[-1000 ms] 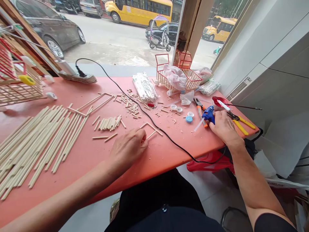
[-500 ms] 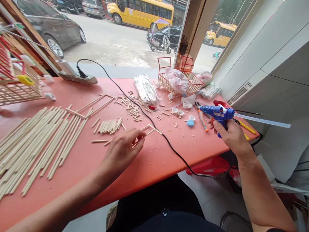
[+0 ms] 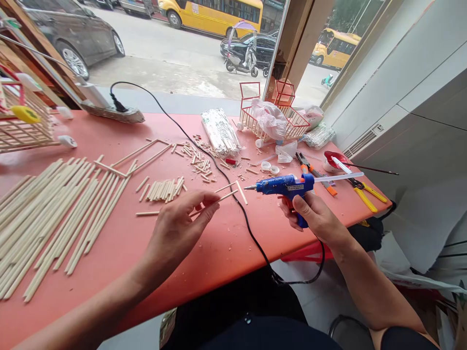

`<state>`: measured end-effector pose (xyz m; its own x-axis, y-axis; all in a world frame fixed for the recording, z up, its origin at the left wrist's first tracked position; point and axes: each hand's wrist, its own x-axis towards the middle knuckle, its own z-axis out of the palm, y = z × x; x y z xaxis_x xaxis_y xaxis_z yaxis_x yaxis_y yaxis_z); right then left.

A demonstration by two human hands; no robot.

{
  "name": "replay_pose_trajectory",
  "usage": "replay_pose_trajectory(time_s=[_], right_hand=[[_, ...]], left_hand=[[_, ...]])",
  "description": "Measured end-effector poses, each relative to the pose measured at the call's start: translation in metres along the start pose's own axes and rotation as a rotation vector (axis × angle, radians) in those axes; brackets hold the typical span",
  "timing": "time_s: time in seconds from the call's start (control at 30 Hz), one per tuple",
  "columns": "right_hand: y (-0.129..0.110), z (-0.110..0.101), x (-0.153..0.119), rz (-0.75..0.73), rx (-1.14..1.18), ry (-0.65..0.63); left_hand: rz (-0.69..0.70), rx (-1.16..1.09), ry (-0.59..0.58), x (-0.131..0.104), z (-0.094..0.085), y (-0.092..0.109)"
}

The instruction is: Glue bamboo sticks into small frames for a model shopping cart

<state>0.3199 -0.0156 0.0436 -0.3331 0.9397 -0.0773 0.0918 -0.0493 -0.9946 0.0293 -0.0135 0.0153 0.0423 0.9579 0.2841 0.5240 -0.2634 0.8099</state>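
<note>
My left hand (image 3: 184, 221) pinches a thin wooden stick (image 3: 229, 195) between thumb and fingers, its free end pointing right. Just behind that end, two more short sticks (image 3: 241, 192) meet at a corner on the table. My right hand (image 3: 321, 216) is wrapped round the handle of a blue hot glue gun (image 3: 282, 185), and a clear glue stick (image 3: 339, 177) juts from its back. The gun's metal nozzle points left, a short gap from the held stick's end. Left of my left hand lies a bunch of short cut sticks (image 3: 160, 190).
Long wooden sticks (image 3: 54, 214) cover the table's left side. A black cord (image 3: 251, 233) crosses the pink table (image 3: 219, 272). Pliers with yellow handles (image 3: 365, 194) lie right, near a red bowl (image 3: 333, 163). Stick baskets stand at the back right (image 3: 251, 121) and far left (image 3: 27, 126).
My right hand has brought the glue gun leftward, close to the sticks. The stick in my left hand now sits apart from the corner piece. The view has shifted slightly.
</note>
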Motion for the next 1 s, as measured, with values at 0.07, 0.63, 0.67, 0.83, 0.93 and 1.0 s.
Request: replay_pose_trajectory(time_s=[0.07, 0.63, 0.67, 0.83, 0.93, 1.0], right_hand=[[-0.003, 0.002, 0.0, -0.005, -0.011, -0.001], [-0.027, 0.011, 0.003, -0.092, -0.145, 0.006], [-0.027, 0.011, 0.002, -0.093, -0.155, 0.01], [-0.026, 0.01, 0.001, -0.098, -0.199, 0.04], [-0.024, 0.009, 0.001, -0.098, -0.217, 0.045], [-0.022, 0.007, 0.001, -0.098, -0.229, 0.047]], left_hand=[[-0.01, -0.036, 0.015, 0.001, 0.0, 0.0], [0.031, -0.126, 0.098, 0.0, -0.002, 0.002], [0.031, -0.136, 0.103, 0.0, -0.002, 0.002], [0.035, -0.158, 0.11, 0.0, -0.003, 0.005], [0.031, -0.146, 0.11, 0.0, -0.003, 0.007], [0.03, -0.141, 0.11, 0.0, -0.004, 0.007]])
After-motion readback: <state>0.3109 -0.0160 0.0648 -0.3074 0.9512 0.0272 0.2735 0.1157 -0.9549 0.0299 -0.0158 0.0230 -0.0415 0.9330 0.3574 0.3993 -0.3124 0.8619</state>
